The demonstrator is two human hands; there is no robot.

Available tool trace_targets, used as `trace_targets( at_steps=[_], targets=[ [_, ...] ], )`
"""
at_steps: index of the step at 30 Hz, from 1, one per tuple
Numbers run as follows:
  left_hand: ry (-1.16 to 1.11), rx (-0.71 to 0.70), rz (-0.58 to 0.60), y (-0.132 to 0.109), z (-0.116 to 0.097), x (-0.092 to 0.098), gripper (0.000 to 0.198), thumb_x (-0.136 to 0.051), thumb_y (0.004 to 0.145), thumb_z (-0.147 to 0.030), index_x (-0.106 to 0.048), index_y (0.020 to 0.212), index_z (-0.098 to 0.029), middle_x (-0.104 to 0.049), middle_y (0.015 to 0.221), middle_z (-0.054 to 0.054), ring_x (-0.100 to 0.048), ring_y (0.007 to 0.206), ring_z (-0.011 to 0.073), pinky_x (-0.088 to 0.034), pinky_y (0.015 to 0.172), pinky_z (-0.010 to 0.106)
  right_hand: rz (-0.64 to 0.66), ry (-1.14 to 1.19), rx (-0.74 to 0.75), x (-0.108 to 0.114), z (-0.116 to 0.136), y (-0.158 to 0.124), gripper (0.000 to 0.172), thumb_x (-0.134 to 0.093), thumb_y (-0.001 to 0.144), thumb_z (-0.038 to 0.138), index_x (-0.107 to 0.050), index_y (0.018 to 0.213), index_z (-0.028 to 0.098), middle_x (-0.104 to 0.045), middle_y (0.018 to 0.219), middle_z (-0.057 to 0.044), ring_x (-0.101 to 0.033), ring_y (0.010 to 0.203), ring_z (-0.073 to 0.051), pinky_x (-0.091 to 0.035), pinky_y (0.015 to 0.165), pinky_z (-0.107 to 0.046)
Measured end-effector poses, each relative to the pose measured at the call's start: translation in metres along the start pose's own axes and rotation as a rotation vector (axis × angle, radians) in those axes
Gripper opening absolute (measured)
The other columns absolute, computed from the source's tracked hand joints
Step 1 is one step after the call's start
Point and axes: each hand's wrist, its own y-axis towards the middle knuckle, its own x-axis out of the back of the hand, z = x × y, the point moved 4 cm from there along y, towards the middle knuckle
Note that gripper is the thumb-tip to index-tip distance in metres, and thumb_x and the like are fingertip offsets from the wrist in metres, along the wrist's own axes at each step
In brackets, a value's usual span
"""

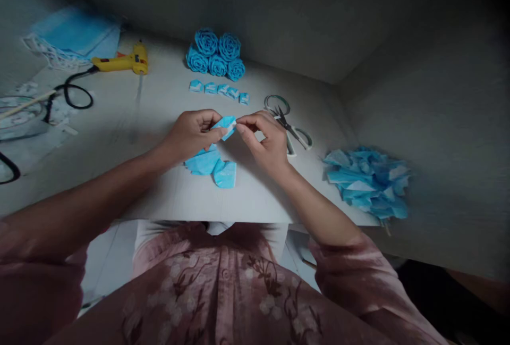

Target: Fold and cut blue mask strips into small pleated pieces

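Between my hands, above the middle of the table, is a small folded piece of blue and white sheet material (228, 126). My left hand (195, 131) pinches it between thumb and fingers from the left. At its right tip, the thumb and forefinger of my right hand (263, 135) close on its whitish end. Below my left hand, loose blue pieces (211, 164) with rounded edges lie on the table. A row of small folded blue and white pieces (219, 90) sits just beyond my hands. Scissors (289, 127) with pale handles lie behind my right hand, partly hidden by it.
Rolled blue rosettes (217, 52) are stacked at the back of the table (167, 191). A yellow glue gun (123, 62) with a black cord lies at left, near blue face masks (75, 31). A heap of blue pieces (368, 183) sits at the right edge. Walls stand behind and right.
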Motion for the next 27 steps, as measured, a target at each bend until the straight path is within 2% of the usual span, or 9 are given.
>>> trace_targets(
  at_steps=[6, 12, 16, 18, 20, 23, 27],
  targets=[
    [0.049, -0.06, -0.006, 0.0, 0.001, 0.0, 0.012, -0.074, 0.078, -0.028, -0.066, 0.074, -0.019, -0.053, 0.055, -0.006, -0.045, 0.05, 0.0078, -0.034, 0.047, 0.021, 0.033, 0.021, -0.108, -0.002, -0.006, -0.001, 0.019, -0.07, 0.104, 0.034, -0.074, 0.091, 0.021, -0.074, 0.086, -0.003, -0.066, 0.082, -0.017, -0.054, 0.082, -0.033],
    [0.013, -0.07, 0.003, 0.002, 0.004, 0.003, 0.016, -0.073, 0.087, -0.032, -0.075, 0.08, -0.018, -0.065, 0.064, -0.001, -0.052, 0.052, 0.0081, -0.043, 0.051, 0.021, 0.063, 0.186, -0.27, 0.0, -0.016, 0.002, 0.025, -0.067, 0.103, 0.039, -0.069, 0.088, 0.02, -0.071, 0.085, -0.001, -0.064, 0.079, -0.014, -0.052, 0.074, -0.029],
    [-0.049, -0.045, -0.03, 0.004, 0.005, 0.004, 0.008, -0.075, 0.085, -0.025, -0.073, 0.082, -0.018, -0.067, 0.067, 0.0, -0.053, 0.052, 0.0084, -0.043, 0.05, 0.022, 0.076, 0.224, -0.317, 0.001, -0.02, 0.001, 0.033, -0.067, 0.104, 0.049, -0.069, 0.088, 0.02, -0.071, 0.085, -0.001, -0.065, 0.079, -0.014, -0.053, 0.074, -0.029],
    [-0.058, -0.044, -0.044, 0.005, 0.006, 0.005, 0.006, -0.075, 0.083, -0.022, -0.072, 0.08, -0.018, -0.065, 0.065, -0.001, -0.052, 0.052, 0.0088, -0.042, 0.05, 0.023, 0.067, 0.232, -0.33, 0.001, -0.024, 0.0, 0.039, -0.063, 0.105, 0.057, -0.072, 0.097, 0.02, -0.074, 0.092, -0.003, -0.067, 0.084, -0.016, -0.055, 0.077, -0.03],
    [-0.051, -0.048, -0.05, 0.006, 0.008, 0.006, 0.007, -0.075, 0.083, -0.021, -0.071, 0.078, -0.019, -0.063, 0.065, -0.001, -0.052, 0.052, 0.0095, -0.042, 0.052, 0.024, 0.074, 0.244, -0.354, -0.001, -0.028, -0.001, 0.047, -0.055, 0.108, 0.064, -0.074, 0.121, 0.023, -0.077, 0.105, -0.005, -0.069, 0.091, -0.018, -0.058, 0.08, -0.033],
    [-0.061, -0.063, -0.062, 0.008, 0.01, 0.007, 0.008, -0.074, 0.083, -0.023, -0.07, 0.077, -0.02, -0.06, 0.062, -0.002, -0.05, 0.051, 0.0094, -0.041, 0.052, 0.025, 0.16, 0.267, -0.396, -0.008, -0.033, -0.004, 0.064, -0.052, 0.107, 0.069, -0.057, 0.157, 0.029, -0.077, 0.118, -0.008, -0.069, 0.097, -0.02, -0.061, 0.083, -0.035],
    [-0.061, -0.093, -0.052, 0.007, 0.008, 0.006, 0.01, -0.076, 0.08, -0.025, -0.069, 0.076, -0.019, -0.058, 0.06, -0.003, -0.048, 0.05, 0.0079, -0.04, 0.051, 0.023, 0.295, 0.328, -0.418, -0.02, -0.033, -0.009, 0.083, -0.063, 0.1, 0.073, -0.043, 0.169, 0.031, -0.075, 0.115, -0.007, -0.069, 0.094, -0.021, -0.062, 0.088, -0.039]
  ],
)
